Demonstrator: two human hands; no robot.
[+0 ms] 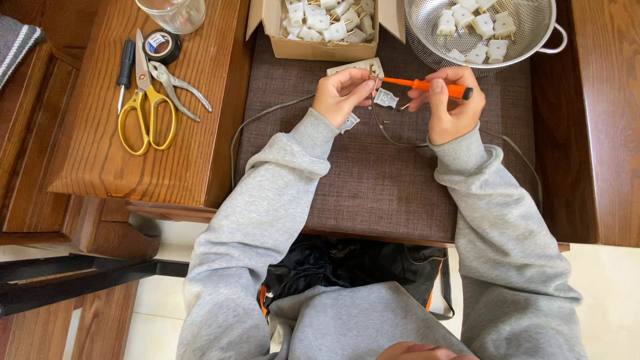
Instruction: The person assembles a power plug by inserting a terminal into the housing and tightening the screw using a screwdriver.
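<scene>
My left hand pinches a small white plug part with brass pins, held just above the brown mat. My right hand grips an orange-handled screwdriver whose tip points left into that part. A loose white plug cover lies on the mat between my hands. Another white piece shows under my left wrist. A thin grey cable loops across the mat from the plug area to both sides.
A cardboard box of white plugs and a metal colander holding more stand at the back. On the wooden side table lie yellow scissors, pliers, a black screwdriver, tape roll and a glass jar.
</scene>
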